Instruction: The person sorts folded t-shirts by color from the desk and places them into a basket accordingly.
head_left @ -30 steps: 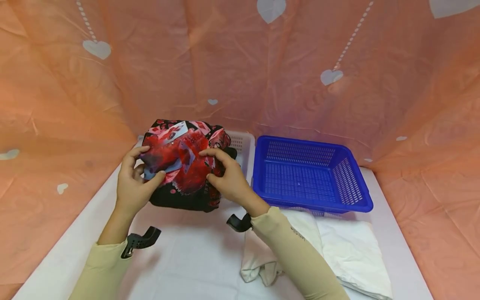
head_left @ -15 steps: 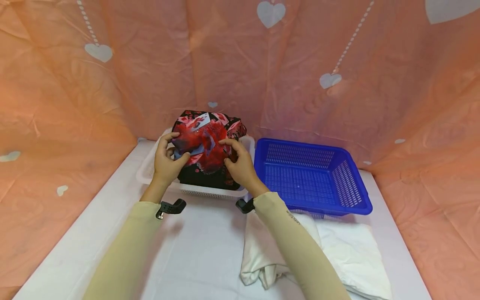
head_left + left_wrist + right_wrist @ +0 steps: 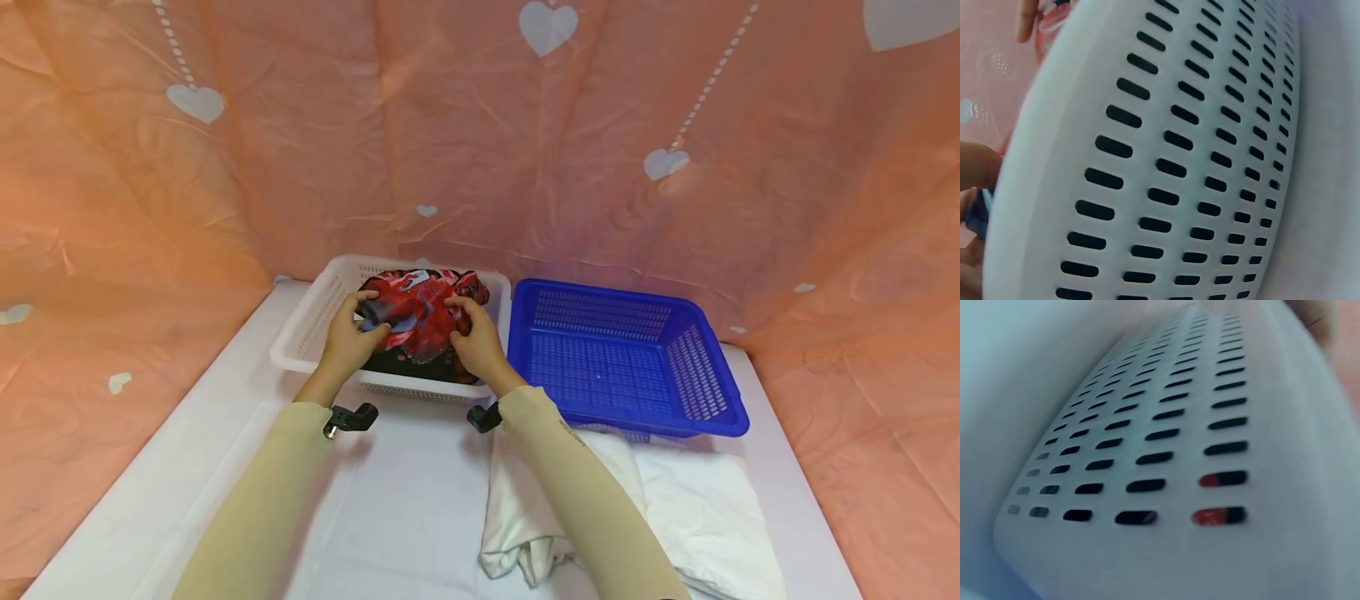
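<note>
A folded black garment with a red print (image 3: pixel 420 325) lies inside the white plastic basket (image 3: pixel 337 292) at the back left. The left hand (image 3: pixel 347 343) pinches its left side between thumb and fingers, and the right hand (image 3: pixel 478 346) pinches the right side the same way. Both wrists pass over the basket's front rim. In the left wrist view the basket's slotted wall (image 3: pixel 1166 165) fills most of the picture, with fingertips (image 3: pixel 979 164) at the left edge. Red and black cloth shows through the slots of the wall (image 3: pixel 1169 437) in the right wrist view.
A blue plastic basket (image 3: pixel 596 371) stands against the white basket's right side, with nothing in it. In front of it lie a cream folded cloth (image 3: pixel 540 517) and a white folded cloth (image 3: pixel 705 508), partly behind the right sleeve. An orange curtain (image 3: pixel 465 125) surrounds the table.
Both hands have carried the garment away from the body and to the right, then lowered it into the white basket. The blue basket and the pale cloths have stayed put.
</note>
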The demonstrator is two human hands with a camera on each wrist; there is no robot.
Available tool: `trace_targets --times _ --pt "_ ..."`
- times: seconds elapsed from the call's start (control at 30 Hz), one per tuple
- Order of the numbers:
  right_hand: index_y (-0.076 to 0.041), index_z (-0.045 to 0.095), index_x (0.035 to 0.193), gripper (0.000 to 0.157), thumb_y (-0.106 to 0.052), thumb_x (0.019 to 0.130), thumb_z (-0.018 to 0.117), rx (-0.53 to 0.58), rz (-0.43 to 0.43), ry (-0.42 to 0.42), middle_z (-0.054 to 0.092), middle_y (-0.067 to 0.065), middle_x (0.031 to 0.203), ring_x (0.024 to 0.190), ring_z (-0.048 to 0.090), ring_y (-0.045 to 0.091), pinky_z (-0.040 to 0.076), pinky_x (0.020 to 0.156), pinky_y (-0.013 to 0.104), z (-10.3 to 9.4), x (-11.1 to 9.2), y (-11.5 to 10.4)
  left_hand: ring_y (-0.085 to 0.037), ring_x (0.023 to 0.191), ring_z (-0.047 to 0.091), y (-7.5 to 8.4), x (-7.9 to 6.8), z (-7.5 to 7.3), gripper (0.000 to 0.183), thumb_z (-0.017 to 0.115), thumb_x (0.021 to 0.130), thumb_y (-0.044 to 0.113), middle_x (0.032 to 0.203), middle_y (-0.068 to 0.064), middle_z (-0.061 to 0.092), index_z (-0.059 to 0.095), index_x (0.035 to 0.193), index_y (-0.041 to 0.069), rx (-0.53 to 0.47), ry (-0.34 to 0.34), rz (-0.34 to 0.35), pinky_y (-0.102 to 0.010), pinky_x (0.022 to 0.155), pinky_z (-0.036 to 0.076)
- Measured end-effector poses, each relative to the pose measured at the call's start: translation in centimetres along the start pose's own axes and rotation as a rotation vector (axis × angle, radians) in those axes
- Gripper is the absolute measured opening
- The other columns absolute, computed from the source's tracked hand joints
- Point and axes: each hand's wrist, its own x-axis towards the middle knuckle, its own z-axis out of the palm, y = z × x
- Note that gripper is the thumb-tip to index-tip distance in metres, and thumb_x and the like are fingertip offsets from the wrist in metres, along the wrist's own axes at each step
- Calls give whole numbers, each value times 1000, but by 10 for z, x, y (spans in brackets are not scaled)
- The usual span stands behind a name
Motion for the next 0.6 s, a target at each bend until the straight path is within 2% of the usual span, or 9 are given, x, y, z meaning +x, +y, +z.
trace_targets --times 0.1,0.2,0.3,0.37,0.47,0.6 --pt "-13 56 130 51 9 84 56 -44 39 -7 55 16 116 91 47 23 38 72 31 2 2 3 -32 102 53 -2 3 0 57 66 85 8 133 -23 46 44 137 9 59 -65 -53 -36 81 47" --pt "-11 54 133 51 8 85 57 -92 53 -30 54 17 120 103 51 29 42 79 36 3 5 4 -38 125 43 -3 7 0 65 67 85 12 145 -23 40 38 143 7 112 -141 -96 -50 102 39" --pt "-11 50 137 52 4 87 59 -141 60 -62 51 19 127 116 50 32 45 89 41 3 4 5 -40 136 33 -6 10 2 72 68 85 14 149 -25 34 31 146 3 133 -212 -136 -53 112 28" --pt "-12 47 140 55 0 88 60 -179 65 -88 47 21 133 119 50 33 46 90 42 2 3 4 -41 138 31 -6 11 2 75 68 86 14 149 -27 32 27 147 -1 153 -236 -148 -53 114 26" --pt "-14 42 144 60 -2 88 60 -204 75 -132 39 23 140 113 53 32 47 81 39 -2 0 1 -42 137 32 -4 11 1 75 68 86 17 147 -29 34 28 147 -1 191 -215 -156 -52 114 27" --pt "-15 42 145 61 -4 87 60 -186 51 -141 37 21 143 106 52 31 43 73 37 -15 -10 0 -42 129 41 0 8 0 67 68 85 20 141 -29 40 37 142 1 214 -87 -138 -52 107 34"
